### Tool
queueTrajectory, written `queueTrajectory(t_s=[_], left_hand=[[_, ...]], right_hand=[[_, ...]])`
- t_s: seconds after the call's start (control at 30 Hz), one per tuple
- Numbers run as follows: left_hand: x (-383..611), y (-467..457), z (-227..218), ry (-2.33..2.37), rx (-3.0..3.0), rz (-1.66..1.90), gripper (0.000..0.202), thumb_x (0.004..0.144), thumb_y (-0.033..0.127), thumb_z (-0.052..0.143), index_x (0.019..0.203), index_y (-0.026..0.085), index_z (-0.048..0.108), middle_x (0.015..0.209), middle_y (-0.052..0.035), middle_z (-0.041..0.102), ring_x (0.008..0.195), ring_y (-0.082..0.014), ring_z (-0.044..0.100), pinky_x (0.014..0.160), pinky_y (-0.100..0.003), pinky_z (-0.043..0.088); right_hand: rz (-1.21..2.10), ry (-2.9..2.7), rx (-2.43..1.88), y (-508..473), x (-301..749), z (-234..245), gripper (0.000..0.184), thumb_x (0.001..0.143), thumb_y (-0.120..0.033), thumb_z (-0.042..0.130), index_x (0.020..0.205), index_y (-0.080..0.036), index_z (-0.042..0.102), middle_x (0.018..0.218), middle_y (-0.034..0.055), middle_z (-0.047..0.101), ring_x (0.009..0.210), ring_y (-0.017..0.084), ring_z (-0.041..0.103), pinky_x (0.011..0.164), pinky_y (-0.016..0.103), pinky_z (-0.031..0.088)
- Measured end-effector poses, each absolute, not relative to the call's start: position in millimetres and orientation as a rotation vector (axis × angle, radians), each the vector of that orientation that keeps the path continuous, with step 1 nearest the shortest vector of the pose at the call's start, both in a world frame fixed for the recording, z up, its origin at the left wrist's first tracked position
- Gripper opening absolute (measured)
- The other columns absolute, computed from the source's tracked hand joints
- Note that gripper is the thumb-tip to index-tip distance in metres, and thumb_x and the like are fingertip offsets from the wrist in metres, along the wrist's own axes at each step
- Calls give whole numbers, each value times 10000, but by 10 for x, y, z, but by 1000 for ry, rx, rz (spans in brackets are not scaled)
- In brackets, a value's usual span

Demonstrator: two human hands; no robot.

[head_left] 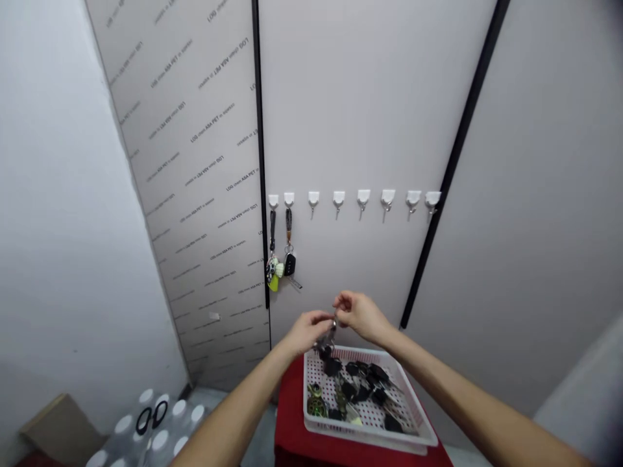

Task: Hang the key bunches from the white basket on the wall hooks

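Both of my hands meet above the near end of a white perforated basket [370,441]. A bunch of keys [327,342] hangs between them, partly blurred, with a dark piece at its lower end. My left hand [305,332] is closed on the bunch. My right hand [363,316] pinches the metal ring at its top. Inside the basket lie several keys with black heads [363,392] and a round green-and-gold trinket [316,407]. On the panel ahead, a car key on a braided strap [290,263] and a key bunch with a yellow-green tag [274,272] hang from hooks.
A row of several white adhesive hooks [363,198] runs across the light panel. The basket rests on a red cloth-covered stand [294,421]. At lower left are black-handled scissors [152,418], several capped bottles [160,441] and a cardboard piece [61,431].
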State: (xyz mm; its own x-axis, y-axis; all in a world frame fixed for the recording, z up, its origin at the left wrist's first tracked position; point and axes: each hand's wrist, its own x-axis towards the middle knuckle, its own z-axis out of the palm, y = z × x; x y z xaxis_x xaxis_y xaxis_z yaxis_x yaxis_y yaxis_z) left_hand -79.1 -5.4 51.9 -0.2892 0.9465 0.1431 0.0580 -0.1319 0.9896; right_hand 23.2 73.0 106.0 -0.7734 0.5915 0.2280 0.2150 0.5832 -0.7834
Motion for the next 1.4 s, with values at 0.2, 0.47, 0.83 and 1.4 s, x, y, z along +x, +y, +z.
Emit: queueTrajectory(t_s=[0.2,0.47,0.83,1.4], left_hand=[[-570,-82,-68,1785,1366,1211,202,620,127,379,656,138,578,617,-16,573,601,-112,486,616,-232,372],[-859,-43,-172,2018,1293,1193,209,630,115,379,759,128,543,670,-23,568,612,-93,484,608,-205,374],[-868,-190,-296,2070,1341,1181,215,618,73,372,724,130,550,705,-28,578,650,-96,497,646,-208,374],[-816,-271,-252,1874,1322,1263,239,583,51,363,737,112,535,716,-31,572,676,-112,497,669,-238,376]], right_hand=[[1046,-2442,-740,862,238,705,164,560,-142,391,683,-124,498,544,-10,533,505,77,480,515,192,375],[845,-2814,-739,737,748,-100,227,558,-163,441,740,-133,572,649,12,578,572,99,487,554,193,364],[322,-2966,-1077,388,229,-191,245,596,-310,457,789,-175,527,762,76,567,707,183,515,561,249,343],[793,-2744,-670,479,422,-236,101,536,-149,440,615,-141,501,609,12,496,558,106,449,504,203,316]])
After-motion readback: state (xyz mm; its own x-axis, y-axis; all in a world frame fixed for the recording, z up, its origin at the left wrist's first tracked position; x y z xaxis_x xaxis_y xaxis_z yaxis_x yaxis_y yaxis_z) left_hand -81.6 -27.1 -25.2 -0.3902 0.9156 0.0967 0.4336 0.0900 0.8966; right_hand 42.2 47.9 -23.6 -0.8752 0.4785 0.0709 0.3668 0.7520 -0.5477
